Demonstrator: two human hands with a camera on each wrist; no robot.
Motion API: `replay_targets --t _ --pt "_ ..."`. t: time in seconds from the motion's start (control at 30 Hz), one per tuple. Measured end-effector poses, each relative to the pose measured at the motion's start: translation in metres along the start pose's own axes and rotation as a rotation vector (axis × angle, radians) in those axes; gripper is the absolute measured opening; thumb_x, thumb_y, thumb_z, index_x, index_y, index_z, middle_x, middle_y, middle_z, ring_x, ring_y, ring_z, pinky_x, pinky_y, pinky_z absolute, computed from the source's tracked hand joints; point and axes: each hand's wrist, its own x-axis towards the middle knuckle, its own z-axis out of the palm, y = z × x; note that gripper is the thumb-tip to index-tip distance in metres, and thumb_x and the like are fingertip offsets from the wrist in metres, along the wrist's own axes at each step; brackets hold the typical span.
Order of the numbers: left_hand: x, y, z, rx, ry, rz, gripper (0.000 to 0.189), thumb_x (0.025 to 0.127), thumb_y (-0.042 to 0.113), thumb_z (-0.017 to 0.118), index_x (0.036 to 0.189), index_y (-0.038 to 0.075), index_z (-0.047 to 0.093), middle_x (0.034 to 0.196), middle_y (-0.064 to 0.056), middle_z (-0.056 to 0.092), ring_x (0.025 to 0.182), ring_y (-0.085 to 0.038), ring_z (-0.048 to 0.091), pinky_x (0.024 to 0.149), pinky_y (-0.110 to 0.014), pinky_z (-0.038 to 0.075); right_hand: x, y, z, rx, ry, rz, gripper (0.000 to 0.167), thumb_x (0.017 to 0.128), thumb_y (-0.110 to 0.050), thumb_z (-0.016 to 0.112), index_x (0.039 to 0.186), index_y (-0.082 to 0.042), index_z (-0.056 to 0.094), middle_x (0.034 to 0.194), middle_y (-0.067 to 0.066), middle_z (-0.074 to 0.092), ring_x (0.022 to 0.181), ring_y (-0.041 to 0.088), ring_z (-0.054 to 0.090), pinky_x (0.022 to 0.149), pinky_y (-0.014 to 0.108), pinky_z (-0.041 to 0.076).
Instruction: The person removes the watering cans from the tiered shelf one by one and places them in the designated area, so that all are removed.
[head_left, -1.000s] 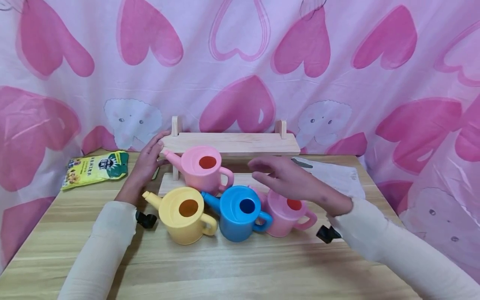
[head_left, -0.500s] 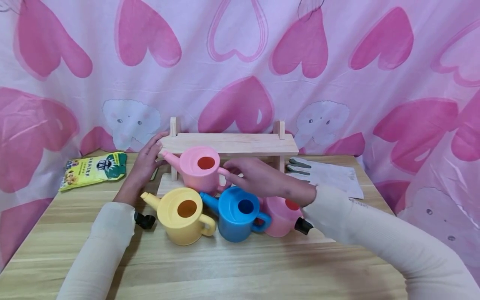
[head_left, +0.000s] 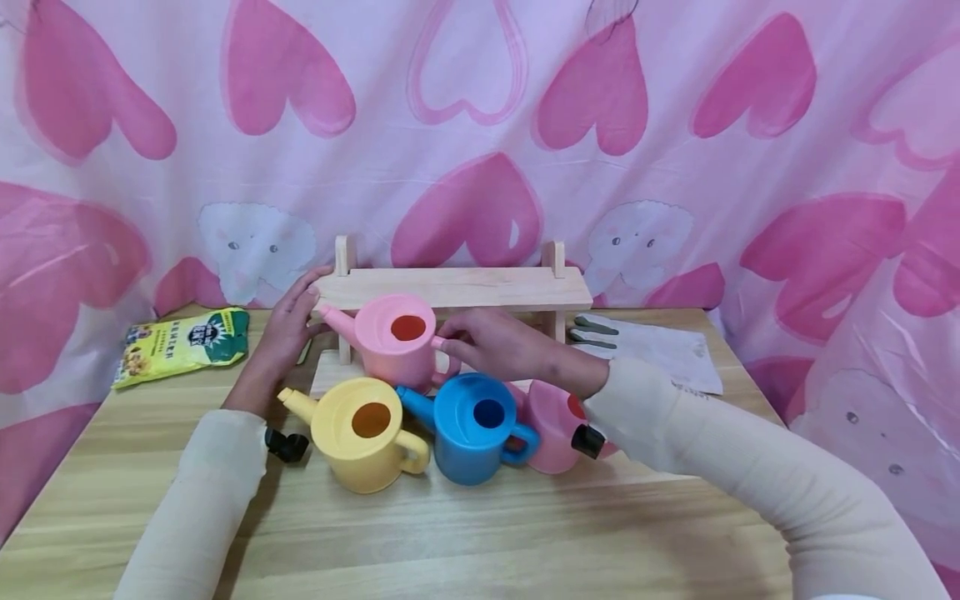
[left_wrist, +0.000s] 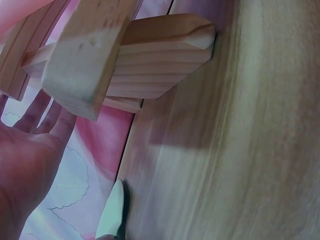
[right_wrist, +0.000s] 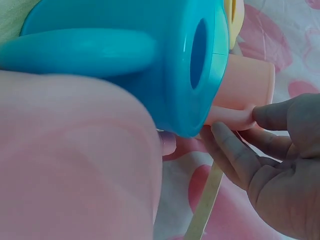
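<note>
Four toy watering cans stand in the head view. My right hand [head_left: 498, 342] pinches the handle of the rear pink watering can [head_left: 393, 350], thumb on one side and fingers on the other in the right wrist view. In front are a yellow watering can [head_left: 356, 454], a blue watering can [head_left: 467, 450] and a second pink watering can [head_left: 551, 433], partly hidden by my right forearm. My left hand [head_left: 288, 321] rests at the left end of the wooden shelf [head_left: 457, 287]; in the left wrist view its fingers extend straight behind the board's end [left_wrist: 82, 65].
A yellow and green packet [head_left: 180, 346] lies at the table's left. White gloves [head_left: 660, 354] with grey-green fingertips lie to the right behind my forearm. A pink heart-print curtain [head_left: 480, 83] hangs behind the table [head_left: 450, 550].
My right hand has moved left from over the front pink watering can to the rear pink one's handle and taken hold of it. The left hand stays at the shelf end.
</note>
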Motion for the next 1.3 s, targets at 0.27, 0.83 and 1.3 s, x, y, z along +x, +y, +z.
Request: replay_targets --t 0.27,0.83,1.3 --pt "-0.002 0.001 0.001 -0.001 0.003 -0.002 0.059 0.108 0.055 0.038 0.163 0.031 0.033 0.168 0.002 0.025 0.145 -0.033 0.033 0.112 -0.063 0.035 0.001 -0.001 0.001 0.008 -0.019 0.033 0.025 0.103 -0.018 0.066 0.123 -0.005 0.070 0.095 0.006 0.073 0.087 0.026 0.072 0.069 0.023 0.059" --pt "-0.001 0.003 0.001 -0.001 -0.002 0.003 0.059 0.109 0.055 0.037 0.162 0.031 0.034 0.167 -0.002 0.027 0.143 -0.034 0.035 0.112 -0.065 0.034 0.003 -0.001 -0.006 -0.026 -0.001 -0.001 0.024 0.104 -0.020 0.064 0.122 -0.006 0.071 0.103 0.005 0.073 0.083 0.015 0.068 0.068 0.023 0.058" --pt "0.001 0.001 0.000 0.006 0.010 0.023 0.061 0.109 0.055 0.037 0.163 0.026 0.033 0.165 -0.003 0.030 0.138 -0.031 0.040 0.098 -0.038 0.053 -0.006 -0.008 -0.040 0.007 0.063 -0.044 0.023 0.103 -0.017 0.066 0.122 -0.005 0.071 0.101 0.003 0.073 0.087 0.018 0.069 0.078 0.027 0.059"
